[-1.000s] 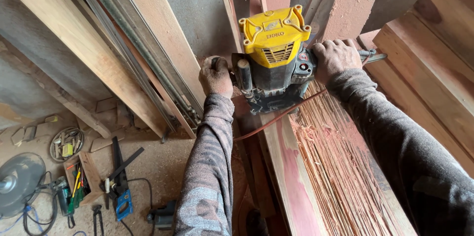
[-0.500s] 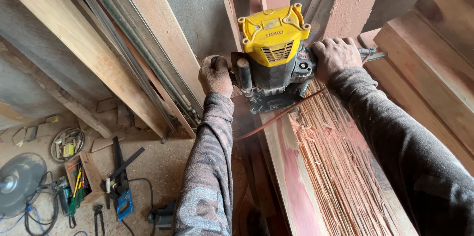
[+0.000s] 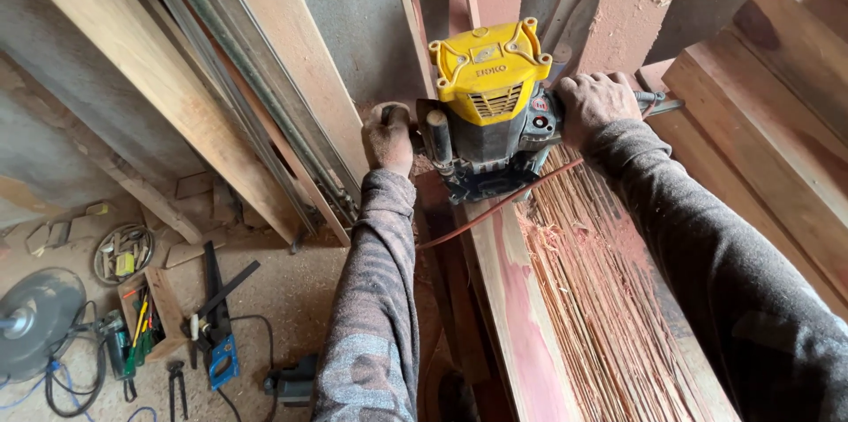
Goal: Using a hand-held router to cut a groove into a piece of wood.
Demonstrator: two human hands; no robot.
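Both hands clamp a yellow-topped router (image 3: 490, 108) on a reddish plank (image 3: 521, 298): left hand (image 3: 389, 135) and right hand (image 3: 594, 104) on its side handles. Below, a small wooden tray (image 3: 152, 311) holds hand tools.

Soft, even daylight fills the frame with no hard glare, brightest at the upper right corner, where a pale patch is nearly washed out, and on the yellow router cap (image 3: 488, 64) at upper centre, which shows a mild sheen. Shadows are diffuse: the lower centre between the two sleeves is dim, and the grey wall (image 3: 362, 7) behind the leaning planks (image 3: 168, 95) is muted. Focus is sharp in the middle, while straight boards bow slightly toward the edges from the wide lens, and the sleeve (image 3: 760, 316) at lower right is soft.
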